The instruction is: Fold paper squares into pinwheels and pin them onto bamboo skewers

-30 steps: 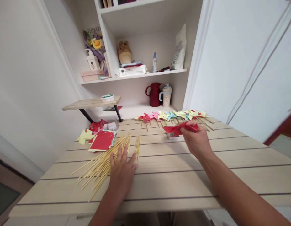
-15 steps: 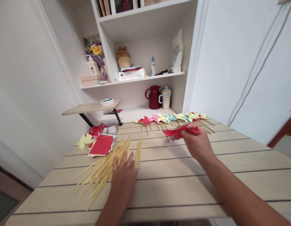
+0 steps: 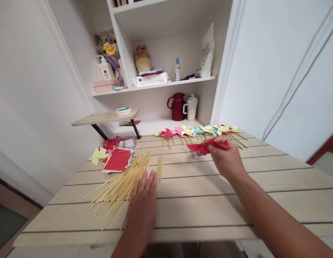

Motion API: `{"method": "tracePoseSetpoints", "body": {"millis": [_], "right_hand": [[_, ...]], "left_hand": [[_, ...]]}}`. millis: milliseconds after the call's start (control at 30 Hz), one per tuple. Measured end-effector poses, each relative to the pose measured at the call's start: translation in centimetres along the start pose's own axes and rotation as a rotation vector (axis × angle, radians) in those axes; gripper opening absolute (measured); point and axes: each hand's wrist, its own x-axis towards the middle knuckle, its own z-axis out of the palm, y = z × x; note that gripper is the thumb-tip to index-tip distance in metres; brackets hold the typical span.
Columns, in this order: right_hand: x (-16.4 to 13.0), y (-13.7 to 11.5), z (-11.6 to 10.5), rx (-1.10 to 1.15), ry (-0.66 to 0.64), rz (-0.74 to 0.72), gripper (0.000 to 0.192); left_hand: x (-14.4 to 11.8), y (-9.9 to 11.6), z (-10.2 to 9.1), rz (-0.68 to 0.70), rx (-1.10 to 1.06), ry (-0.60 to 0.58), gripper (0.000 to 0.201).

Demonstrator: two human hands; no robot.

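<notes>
My left hand [image 3: 144, 200] lies palm down with its fingers stretched out, at the right side of a loose pile of thin wooden sticks [image 3: 120, 186]. Whether a stick sits under the palm is hidden. Just beyond its fingertips is a small separate group of sticks [image 3: 160, 168]. On the right, my right hand [image 3: 228, 158] pinches a red paper pinwheel [image 3: 198, 147] above the table, with its blades pointing left. Partly covered by the pinwheel, a small clear box [image 3: 200, 156] stands on the table.
Finished pinwheels on sticks [image 3: 188, 131] line the table's back edge. At the left lie a stack of coloured paper squares [image 3: 117, 160], a pale yellow pinwheel [image 3: 98, 155] and a clear container [image 3: 128, 143]. A raised wooden stand [image 3: 106, 118], a red jug [image 3: 178, 106] and a cup [image 3: 192, 109] are behind.
My left hand's fingers have come closer together, and the hand has shifted slightly beside the stick pile. The right hand still holds the red pinwheel. The camera view has tilted down a little.
</notes>
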Motion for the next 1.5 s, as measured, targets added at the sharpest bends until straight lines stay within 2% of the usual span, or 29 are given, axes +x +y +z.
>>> {"method": "tracePoseSetpoints", "body": {"millis": [100,267,400,533,767,967,1200,1367,1500], "right_hand": [[0.1,0.1,-0.2,-0.023,-0.001,-0.013,0.024],[0.2,0.1,-0.2,0.002,0.021,-0.018,0.025],[0.1,-0.2,0.0,0.010,0.003,-0.013,0.024],[0.0,-0.3,0.1,0.025,0.002,-0.009,0.023],[0.0,-0.3,0.1,0.029,0.018,-0.002,0.024],[0.1,-0.1,-0.2,0.024,0.042,-0.001,0.025],[0.1,-0.3,0.1,0.066,-0.007,0.003,0.023],[0.0,-0.3,-0.1,0.056,-0.004,-0.011,0.022],[-0.1,-0.2,-0.2,0.053,-0.010,-0.004,0.023]], "left_hand": [[-0.1,0.3,0.3,0.068,-0.052,-0.076,0.050],[-1.2,0.5,0.5,-0.018,-0.066,-0.135,0.046],[-1.8,0.3,0.3,-0.075,-0.076,-0.129,0.045],[-1.5,0.0,0.4,-0.164,0.009,-0.096,0.042],[-0.1,0.5,-0.7,-0.204,0.050,0.028,0.040],[1.5,0.9,0.2,-0.126,-0.035,-0.005,0.037],[0.7,0.4,1.1,-0.139,-0.029,-0.035,0.035],[-0.6,0.3,0.7,-0.128,-0.002,-0.046,0.036],[-0.1,0.7,-0.1,-0.172,-0.016,-0.054,0.047]]}}
